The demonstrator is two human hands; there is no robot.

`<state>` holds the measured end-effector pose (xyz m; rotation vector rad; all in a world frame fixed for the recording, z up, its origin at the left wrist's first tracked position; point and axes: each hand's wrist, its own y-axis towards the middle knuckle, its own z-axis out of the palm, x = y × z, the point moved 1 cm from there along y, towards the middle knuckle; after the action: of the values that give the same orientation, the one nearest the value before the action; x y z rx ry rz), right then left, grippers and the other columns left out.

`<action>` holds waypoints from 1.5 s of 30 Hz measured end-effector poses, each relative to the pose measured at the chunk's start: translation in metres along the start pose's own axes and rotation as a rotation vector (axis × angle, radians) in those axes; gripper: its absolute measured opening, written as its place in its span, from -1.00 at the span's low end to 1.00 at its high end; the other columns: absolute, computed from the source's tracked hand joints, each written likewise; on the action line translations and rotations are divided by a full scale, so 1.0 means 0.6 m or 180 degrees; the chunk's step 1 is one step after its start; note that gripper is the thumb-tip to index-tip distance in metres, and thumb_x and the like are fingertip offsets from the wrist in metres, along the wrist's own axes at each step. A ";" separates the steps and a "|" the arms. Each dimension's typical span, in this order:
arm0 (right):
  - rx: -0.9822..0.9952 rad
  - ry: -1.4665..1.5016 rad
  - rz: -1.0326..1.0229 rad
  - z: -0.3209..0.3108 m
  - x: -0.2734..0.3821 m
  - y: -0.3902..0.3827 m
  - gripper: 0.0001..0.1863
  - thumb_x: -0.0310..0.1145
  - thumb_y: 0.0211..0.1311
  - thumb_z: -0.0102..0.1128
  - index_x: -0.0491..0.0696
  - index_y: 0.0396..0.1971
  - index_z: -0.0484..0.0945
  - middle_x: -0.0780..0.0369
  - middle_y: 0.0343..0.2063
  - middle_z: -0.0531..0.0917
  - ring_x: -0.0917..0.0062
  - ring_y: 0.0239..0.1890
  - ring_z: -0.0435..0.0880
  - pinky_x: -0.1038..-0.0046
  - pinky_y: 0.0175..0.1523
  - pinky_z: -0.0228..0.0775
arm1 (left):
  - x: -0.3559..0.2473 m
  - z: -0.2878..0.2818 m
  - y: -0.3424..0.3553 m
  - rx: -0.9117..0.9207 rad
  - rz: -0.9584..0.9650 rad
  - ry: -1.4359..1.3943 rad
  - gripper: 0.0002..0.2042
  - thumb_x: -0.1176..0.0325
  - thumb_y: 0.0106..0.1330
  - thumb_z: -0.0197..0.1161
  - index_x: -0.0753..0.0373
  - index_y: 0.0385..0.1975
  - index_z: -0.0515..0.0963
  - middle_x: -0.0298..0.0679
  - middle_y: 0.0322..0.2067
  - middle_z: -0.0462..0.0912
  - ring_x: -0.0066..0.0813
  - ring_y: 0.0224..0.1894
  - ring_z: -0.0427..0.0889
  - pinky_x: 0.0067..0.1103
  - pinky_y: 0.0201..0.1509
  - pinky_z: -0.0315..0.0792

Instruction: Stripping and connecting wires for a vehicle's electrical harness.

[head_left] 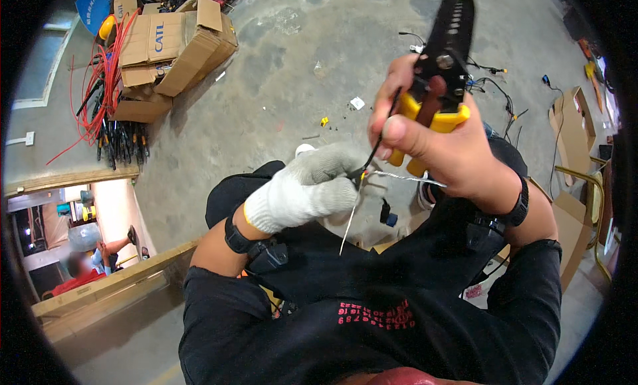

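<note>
My left hand (306,186), in a white and grey work glove, pinches a black cable (376,145) near its end, where a small yellow spot and two thin white twisted wires (399,177) fan out. My bare right hand (432,136) grips black wire strippers (445,46) by their yellow handles, the jaws pointing up and away from me. My right thumb also presses on the upper part of the black cable, just above my left hand.
Cardboard boxes (166,53), red cable coils (93,86) and black leads lie at upper left. More cables (505,106), flattened cardboard (568,129) and a metal chair frame (578,172) are at right. A person in red (76,279) shows at lower left beyond a wooden ledge (106,298).
</note>
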<state>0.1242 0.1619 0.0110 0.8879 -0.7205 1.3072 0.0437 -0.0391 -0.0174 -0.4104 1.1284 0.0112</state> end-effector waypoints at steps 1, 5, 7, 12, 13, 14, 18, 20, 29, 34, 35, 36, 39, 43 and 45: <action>-0.0050 0.0033 -0.0255 -0.002 0.004 0.000 -0.64 -0.47 0.21 0.28 -0.04 -0.10 0.29 0.23 -0.35 0.57 0.57 -0.38 0.57 0.49 -0.22 0.45 | -0.005 0.009 0.003 -0.0275 0.0552 0.0671 -0.63 0.22 0.31 0.27 0.34 -0.01 0.50 -0.31 -0.27 0.60 -0.60 -0.28 0.57 -0.69 -0.21 0.44; -0.0256 -0.0218 -0.0542 -0.004 0.006 -0.004 -0.62 -0.45 0.23 0.27 -0.03 -0.07 0.27 0.26 -0.33 0.53 0.54 -0.39 0.55 0.45 -0.23 0.42 | -0.026 0.023 0.014 -0.1389 0.1580 0.2010 -0.80 0.50 0.33 0.15 0.33 -0.08 0.53 -0.22 -0.19 0.60 -0.52 -0.24 0.61 -0.58 -0.10 0.50; -0.0267 -0.0182 -0.0631 0.000 -0.005 -0.002 -0.63 -0.44 0.24 0.27 -0.05 -0.05 0.29 0.22 -0.31 0.57 0.55 -0.36 0.58 0.46 -0.21 0.46 | -0.029 0.028 0.018 -0.1590 0.1879 0.2079 -0.79 0.48 0.28 0.23 0.31 -0.11 0.55 -0.18 -0.27 0.62 -0.43 -0.30 0.64 -0.55 -0.17 0.50; -0.0340 -0.0106 -0.0552 0.005 -0.018 -0.010 -0.63 -0.42 0.26 0.24 -0.02 -0.06 0.25 0.28 -0.33 0.50 0.58 -0.39 0.51 0.45 -0.22 0.39 | -0.045 0.025 0.012 -0.1850 0.2969 0.3861 -0.70 0.53 -0.01 0.40 0.27 -0.22 0.59 -0.18 -0.44 0.62 -0.19 -0.43 0.60 -0.44 -0.34 0.47; -0.0218 0.0094 -0.0582 0.007 -0.018 -0.011 -0.62 -0.43 0.25 0.26 -0.04 -0.04 0.27 0.23 -0.32 0.56 0.58 -0.37 0.55 0.46 -0.22 0.44 | -0.047 0.024 0.008 -0.1803 0.3068 0.4123 -0.70 0.55 -0.04 0.39 0.26 -0.24 0.60 -0.19 -0.43 0.63 -0.20 -0.43 0.60 -0.44 -0.35 0.47; -0.0075 0.0334 -0.0642 0.009 -0.017 -0.011 -0.61 -0.43 0.24 0.28 -0.06 -0.02 0.30 0.18 -0.30 0.61 0.57 -0.36 0.59 0.47 -0.21 0.48 | -0.048 0.023 0.003 -0.1727 0.2919 0.4097 -0.72 0.54 -0.05 0.37 0.24 -0.27 0.61 -0.18 -0.45 0.64 -0.19 -0.46 0.59 -0.46 -0.37 0.46; -0.0057 0.0160 -0.0523 0.021 -0.003 -0.013 -0.62 -0.41 0.24 0.28 -0.06 -0.04 0.31 0.20 -0.32 0.61 0.60 -0.37 0.58 0.50 -0.23 0.46 | -0.041 0.022 -0.006 -0.1486 0.2302 0.2894 -0.88 0.36 0.26 0.27 0.28 -0.33 0.61 -0.20 -0.51 0.62 -0.36 -0.48 0.61 -0.54 -0.37 0.46; -0.0469 -0.0209 -0.0175 0.024 0.005 -0.012 -0.65 -0.35 0.24 0.28 -0.06 -0.07 0.34 0.25 -0.36 0.59 0.62 -0.41 0.55 0.52 -0.27 0.43 | -0.025 0.028 -0.010 -0.1309 0.1851 0.1823 -0.82 0.30 0.31 0.25 0.31 -0.33 0.60 -0.23 -0.50 0.63 -0.45 -0.47 0.60 -0.58 -0.37 0.46; -0.0561 0.0249 0.0507 0.038 -0.003 -0.007 -0.59 -0.31 0.21 0.32 -0.11 -0.04 0.37 0.32 -0.47 0.51 0.64 -0.47 0.50 0.52 -0.33 0.37 | 0.023 0.009 -0.015 -0.0345 0.0512 -0.0228 -0.69 0.16 0.31 0.29 0.34 -0.26 0.58 -0.35 -0.48 0.61 -0.68 -0.42 0.55 -0.70 -0.34 0.44; -0.0594 0.0530 0.0740 0.053 -0.010 0.001 -0.58 -0.32 0.21 0.33 -0.12 -0.04 0.36 0.33 -0.49 0.50 0.64 -0.48 0.49 0.54 -0.33 0.35 | 0.024 0.001 -0.025 -0.0540 0.0814 -0.0192 -0.70 0.18 0.31 0.30 0.34 -0.23 0.57 -0.33 -0.44 0.63 -0.63 -0.38 0.59 -0.65 -0.30 0.48; -0.0580 0.0556 0.0821 0.057 -0.013 0.003 -0.56 -0.32 0.22 0.32 -0.13 0.00 0.35 0.32 -0.46 0.52 0.64 -0.46 0.50 0.54 -0.31 0.36 | 0.022 -0.002 -0.029 -0.0515 0.0941 -0.0187 -0.69 0.18 0.30 0.30 0.35 -0.21 0.56 -0.31 -0.43 0.64 -0.61 -0.37 0.61 -0.64 -0.29 0.50; -0.0573 0.0563 0.0901 0.061 -0.015 0.006 -0.54 -0.32 0.23 0.31 -0.15 0.03 0.35 0.31 -0.44 0.54 0.64 -0.45 0.50 0.54 -0.29 0.38 | 0.020 -0.006 -0.033 -0.0528 0.0931 -0.0192 -0.69 0.18 0.30 0.30 0.35 -0.21 0.56 -0.31 -0.43 0.64 -0.61 -0.37 0.61 -0.64 -0.29 0.50; -0.0391 0.0633 0.0940 0.067 -0.022 0.012 -0.48 -0.30 0.29 0.24 -0.18 0.15 0.29 0.24 -0.28 0.60 0.62 -0.37 0.53 0.53 -0.23 0.42 | 0.012 -0.019 -0.052 -0.0697 0.1170 0.0368 -0.69 0.19 0.30 0.31 0.36 -0.20 0.55 -0.27 -0.42 0.65 -0.58 -0.36 0.63 -0.63 -0.27 0.51; -0.0084 0.0185 0.1240 0.065 -0.035 0.025 -0.41 -0.32 0.38 0.12 -0.27 0.27 0.14 0.05 0.08 0.51 0.43 -0.02 0.62 0.45 0.05 0.47 | 0.006 -0.045 -0.088 -0.1454 0.1677 0.0825 -0.73 0.26 0.37 0.20 0.42 -0.29 0.56 -0.19 -0.41 0.67 -0.50 -0.38 0.65 -0.61 -0.30 0.51; 0.0115 -0.0003 0.1486 0.063 -0.039 0.026 -0.38 -0.37 0.37 0.12 -0.25 0.30 0.09 0.07 0.16 0.45 0.38 0.15 0.53 0.40 0.19 0.39 | 0.009 -0.055 -0.101 -0.1671 0.1818 0.0688 -0.73 0.27 0.35 0.23 0.42 -0.33 0.59 -0.19 -0.42 0.66 -0.51 -0.39 0.64 -0.61 -0.31 0.50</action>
<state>0.1067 0.1182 0.0120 0.7734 -0.9437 1.7349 0.0302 -0.1070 -0.0154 -0.5481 1.4243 0.7932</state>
